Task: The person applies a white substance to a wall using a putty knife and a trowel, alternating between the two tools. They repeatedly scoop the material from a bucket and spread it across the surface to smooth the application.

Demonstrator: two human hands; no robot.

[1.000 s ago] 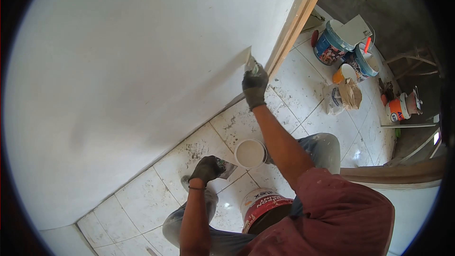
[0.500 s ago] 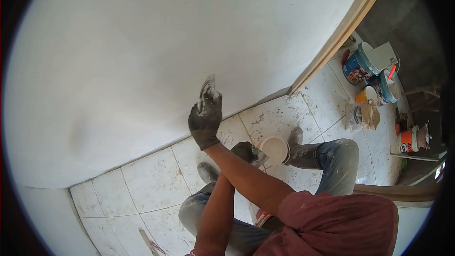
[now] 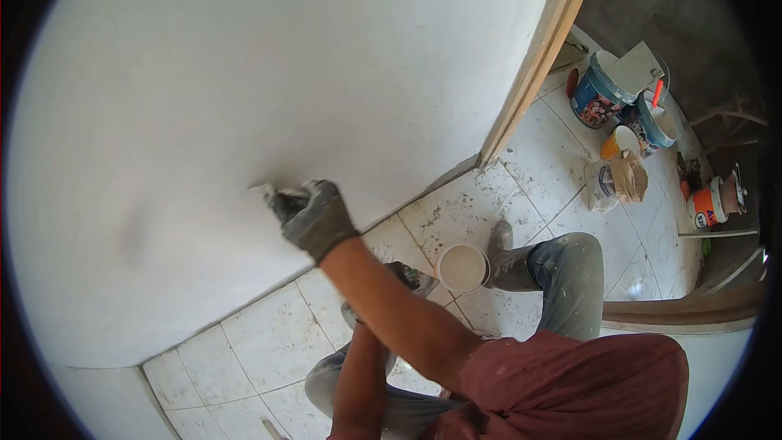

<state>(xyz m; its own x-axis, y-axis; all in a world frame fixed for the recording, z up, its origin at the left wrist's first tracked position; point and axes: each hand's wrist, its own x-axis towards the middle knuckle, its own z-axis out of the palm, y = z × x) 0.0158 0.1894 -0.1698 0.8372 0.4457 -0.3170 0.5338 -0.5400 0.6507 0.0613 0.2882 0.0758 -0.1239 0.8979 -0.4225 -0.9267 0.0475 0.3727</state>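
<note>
My right hand (image 3: pixel 324 224), in a dark glove smeared with white, is closed on a putty knife (image 3: pixel 269 193). The knife's blade is at the white wall (image 3: pixel 244 98), near its lower part; exact contact is hard to make out. Under my crossed right forearm, my left hand (image 3: pixel 397 275), also gloved, is closed on a second putty knife (image 3: pixel 422 282). Much of this hand and tool is hidden by the forearm. Just right of it, a round white tub (image 3: pixel 486 270) with pale paste inside stands on the floor between my boots.
White floor tiles (image 3: pixel 261 358) are spotted with splashes. Past the wooden door frame (image 3: pixel 542 53) stand paint buckets (image 3: pixel 597 102), a yellow container (image 3: pixel 623 143), a paper bag (image 3: pixel 629 178) and an orange-and-white bucket (image 3: pixel 706 205). My right boot (image 3: pixel 513 267) is beside the tub.
My right hand has swung left and down along the wall, its putty knife now pointing left instead of up. My left hand has shifted slightly left, and the view has turned a little.
</note>
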